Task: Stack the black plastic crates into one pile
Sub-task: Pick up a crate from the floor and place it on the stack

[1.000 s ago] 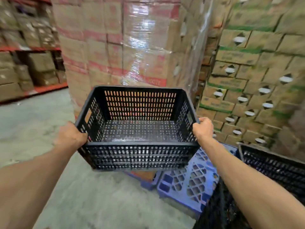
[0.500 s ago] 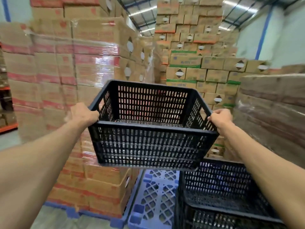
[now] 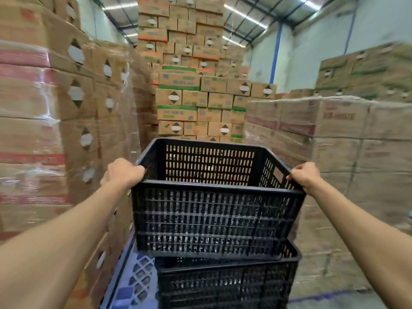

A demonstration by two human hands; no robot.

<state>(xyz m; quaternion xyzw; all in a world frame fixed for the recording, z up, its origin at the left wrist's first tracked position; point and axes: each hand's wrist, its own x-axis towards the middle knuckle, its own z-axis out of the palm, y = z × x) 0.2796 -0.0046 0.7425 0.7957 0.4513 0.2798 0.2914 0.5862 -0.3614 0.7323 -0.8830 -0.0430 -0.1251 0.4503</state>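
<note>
2 crates: top crate (image 3: pixel 217 216) in left hand (image 3: pixel 121 172) & right hand (image 3: pixel 304 176), over lower crate (image 3: pixel 225 284).

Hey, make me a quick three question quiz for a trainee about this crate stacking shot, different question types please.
1. True or false: both hands grip the upper crate.
2. What lies directly beneath it? A) lower crate B) bare floor C) a cardboard box
3. Fill in: the plastic pallet at lower left is ____ in colour.

Key: 1 true, left hand and right hand on the side rims. 2 A. 3 blue.
</note>
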